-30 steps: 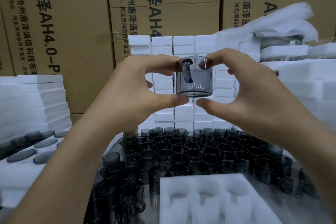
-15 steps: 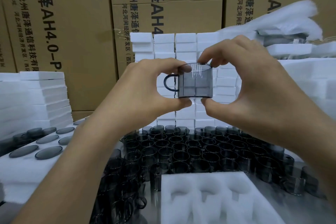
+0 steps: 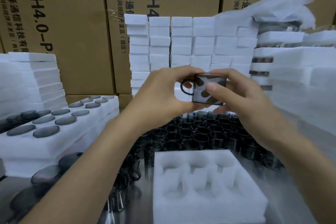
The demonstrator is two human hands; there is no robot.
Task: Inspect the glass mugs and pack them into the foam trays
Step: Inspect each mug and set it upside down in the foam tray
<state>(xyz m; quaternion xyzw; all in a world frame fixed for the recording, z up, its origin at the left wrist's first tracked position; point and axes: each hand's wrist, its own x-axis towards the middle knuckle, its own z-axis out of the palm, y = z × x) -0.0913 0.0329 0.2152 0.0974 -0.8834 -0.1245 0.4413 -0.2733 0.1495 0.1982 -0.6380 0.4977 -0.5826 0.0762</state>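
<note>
A smoky grey glass mug [image 3: 203, 94] hangs in the air at mid-frame, its handle pointing left. My left hand [image 3: 163, 94] grips it from the left, fingers over the rim and thumb under the base. My right hand [image 3: 241, 96] holds its right side, thumb across the front wall. Below them stands a white foam tray [image 3: 205, 203] with empty pockets near the front edge. Several more grey mugs [image 3: 196, 132] stand packed together on the metal table behind that tray.
A filled foam tray [image 3: 54, 140] with mug bottoms showing lies at the left on a stack. White foam blocks [image 3: 181, 42] are piled at the back, foam sheets at the right [image 3: 300, 78]. Cardboard boxes [image 3: 72, 23] form the back wall.
Both hands have brought the mug lower, toward the table. My right thumb now lies across the mug's front. The mug's handle still points left.
</note>
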